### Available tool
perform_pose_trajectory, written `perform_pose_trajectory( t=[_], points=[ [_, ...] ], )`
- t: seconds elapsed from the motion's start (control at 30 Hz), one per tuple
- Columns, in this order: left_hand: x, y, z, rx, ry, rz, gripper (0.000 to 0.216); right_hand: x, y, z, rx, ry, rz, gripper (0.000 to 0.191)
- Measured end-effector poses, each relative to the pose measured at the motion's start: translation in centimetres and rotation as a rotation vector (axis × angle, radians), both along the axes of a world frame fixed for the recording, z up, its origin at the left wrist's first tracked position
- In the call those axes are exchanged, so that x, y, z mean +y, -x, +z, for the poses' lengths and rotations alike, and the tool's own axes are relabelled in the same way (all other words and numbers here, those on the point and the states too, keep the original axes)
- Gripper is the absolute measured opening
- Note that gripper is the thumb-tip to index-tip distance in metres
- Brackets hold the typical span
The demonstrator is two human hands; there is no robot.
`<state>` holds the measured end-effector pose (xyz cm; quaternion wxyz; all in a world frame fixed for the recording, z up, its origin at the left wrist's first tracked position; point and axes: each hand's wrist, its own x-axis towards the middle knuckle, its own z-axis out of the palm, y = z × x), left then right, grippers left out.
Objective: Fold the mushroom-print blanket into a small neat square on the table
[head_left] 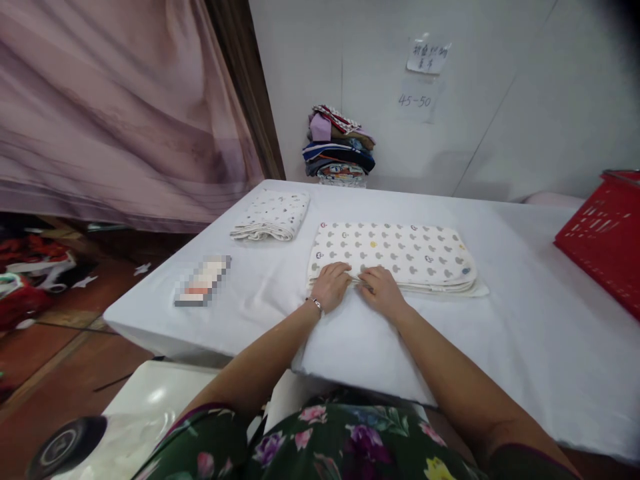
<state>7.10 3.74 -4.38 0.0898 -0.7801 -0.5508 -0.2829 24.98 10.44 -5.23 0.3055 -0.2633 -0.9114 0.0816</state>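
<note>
A folded cream cloth printed with grey shapes (395,257) lies flat in the middle of the white table (525,333). My left hand (331,284) rests on its near left edge, fingers curled onto the fabric. My right hand (381,291) lies beside it on the same near edge, fingers bent and pressing the cloth. The two hands almost touch. A bracelet shows on my left wrist.
A smaller folded patterned cloth (273,215) lies at the table's far left. A blurred flat object (203,281) sits near the left edge. A pile of folded clothes (339,147) stands against the wall. A red basket (607,237) is at right; a curtain hangs left.
</note>
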Motion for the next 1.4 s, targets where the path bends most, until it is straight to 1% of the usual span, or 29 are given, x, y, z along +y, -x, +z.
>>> perform_pose_trajectory(
  t=[0.2, 0.33, 0.43, 0.63, 0.8, 0.9, 1.1, 1.3, 1.4],
  points=[
    [0.1, 0.0, 0.0, -0.041, 0.003, -0.020, 0.019, -0.2, 0.3, 0.2, -0.071, -0.004, -0.034, 0.018],
    [0.1, 0.0, -0.2, -0.048, -0.042, -0.029, 0.019, -0.3, 0.3, 0.2, -0.033, 0.008, -0.029, 0.021],
    [0.0, 0.1, -0.2, -0.049, -0.047, -0.024, 0.019, -0.1, -0.3, 0.3, 0.005, 0.030, -0.015, 0.025],
    [0.0, 0.1, -0.1, -0.037, 0.013, -0.012, 0.021, 1.0, -2.1, 0.2, 0.025, 0.068, -0.046, 0.024],
    [0.1, 0.0, -0.2, -0.012, 0.031, -0.002, 0.022, 1.4, -2.4, 0.6, 0.026, 0.159, -0.015, 0.026],
    [0.1, 0.0, -0.1, 0.025, 0.047, 0.002, 0.022, 1.4, -2.4, 0.8, 0.021, 0.174, -0.011, 0.027],
    [0.8, -1.1, 0.5, 0.173, 0.112, -0.036, 0.019, 1.6, -2.1, 0.5, 0.103, 0.130, -0.011, 0.028],
    [2.4, -2.8, 0.4, 0.180, 0.098, -0.016, 0.020, 1.8, -2.0, 0.2, 0.101, 0.115, -0.032, 0.028],
    [2.7, -3.3, 0.2, 0.185, 0.093, -0.010, 0.020, 1.7, -1.9, 0.4, 0.100, 0.110, -0.037, 0.027]
  ],
)
